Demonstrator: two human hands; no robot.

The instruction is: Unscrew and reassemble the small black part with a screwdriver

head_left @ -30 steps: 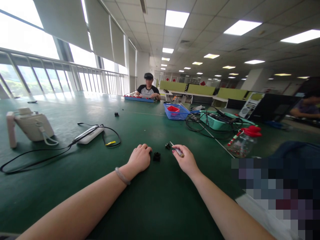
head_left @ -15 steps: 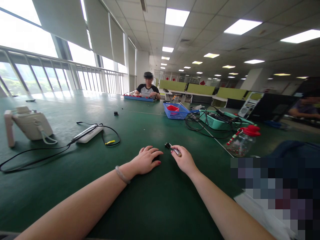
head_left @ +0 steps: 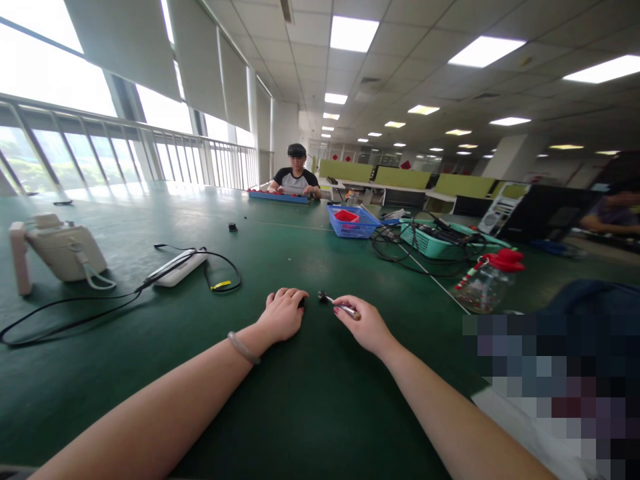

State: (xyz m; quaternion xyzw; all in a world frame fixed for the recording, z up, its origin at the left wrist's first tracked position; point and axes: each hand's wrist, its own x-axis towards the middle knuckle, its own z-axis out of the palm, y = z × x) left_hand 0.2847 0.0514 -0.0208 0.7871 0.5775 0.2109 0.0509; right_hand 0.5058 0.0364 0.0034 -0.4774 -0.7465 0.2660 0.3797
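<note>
Head view. The left hand [head_left: 283, 313] lies curled on the green tabletop [head_left: 320, 407], fingers closed over a black part [head_left: 302, 304] of which only a dark sliver shows at the fingertips. A second ago that part lay in the open between both hands. Half a second ago the hand was spread flat across it. It has since drawn in, so the part now counts as held rather than merely covered. The right hand [head_left: 363, 327] is pinched shut on a slim tool [head_left: 344, 309]. The tool's tip carries a small black piece [head_left: 321, 297] and has shifted left, close beside the left fingertips; the two pieces now sit near each other but apart.

Surface: a cream device [head_left: 60, 250], a white flat unit [head_left: 177, 267] with black cable, a blue basket [head_left: 353, 223], a teal basket [head_left: 435, 243] and a red-lidded clear jar [head_left: 487, 280] are unchanged.

Room: open office, railed windows on the left and ceiling light panels. One person [head_left: 297, 177] sits at the far end.
</note>
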